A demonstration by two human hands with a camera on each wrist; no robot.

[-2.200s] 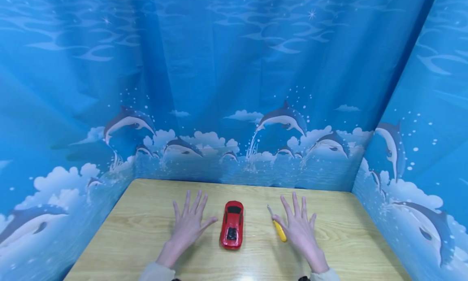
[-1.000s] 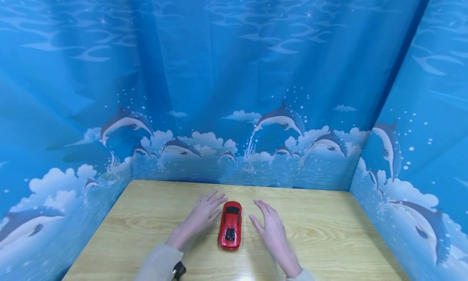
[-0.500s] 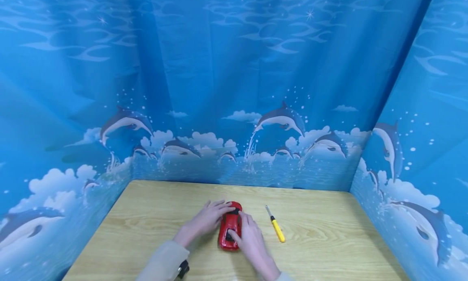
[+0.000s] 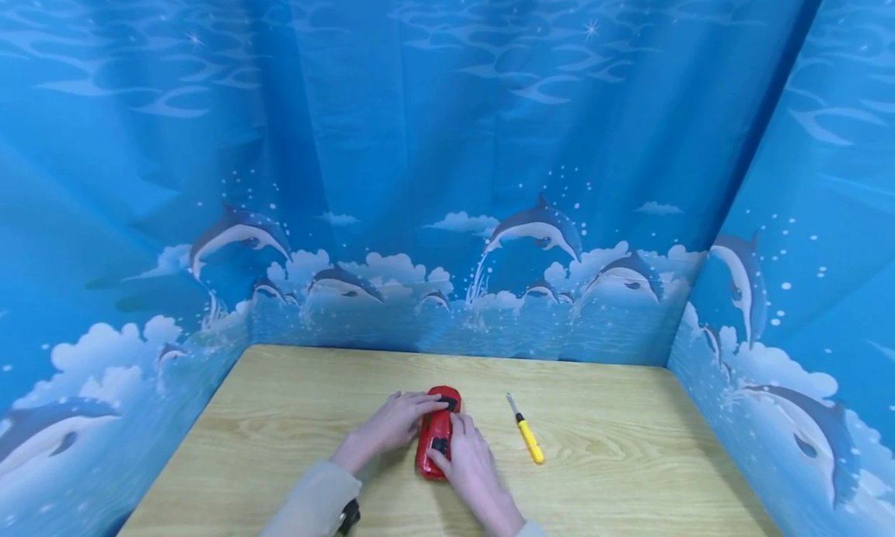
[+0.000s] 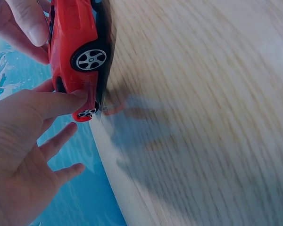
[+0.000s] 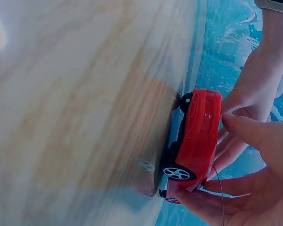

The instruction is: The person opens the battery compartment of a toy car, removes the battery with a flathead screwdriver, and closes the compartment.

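Observation:
A red toy car (image 4: 437, 436) with black windows and silver-spoked wheels sits near the middle of the wooden table. My left hand (image 4: 388, 424) grips its far end. In the left wrist view, the left thumb (image 5: 61, 102) presses one side near a wheel, and two other fingers stick out free. From the right, my right hand (image 4: 475, 455) holds the nearer end. Its thumb lies over that end in the right wrist view, with fingertips along the far side of the car (image 6: 198, 136). I cannot tell whether every wheel touches the table.
To the right of the car lies a screwdriver (image 4: 529, 440) with a yellow handle, its metal shaft pointing away. The table (image 4: 629, 444) meets blue dolphin-printed curtains (image 4: 419, 319) at the back and sides. A thin dark cord (image 6: 220, 188) shows by the right hand.
Both hands, earlier spread on either side of the car, have come inward and taken hold of it. The right hand no longer covers the screwdriver. Over the last half second little has moved.

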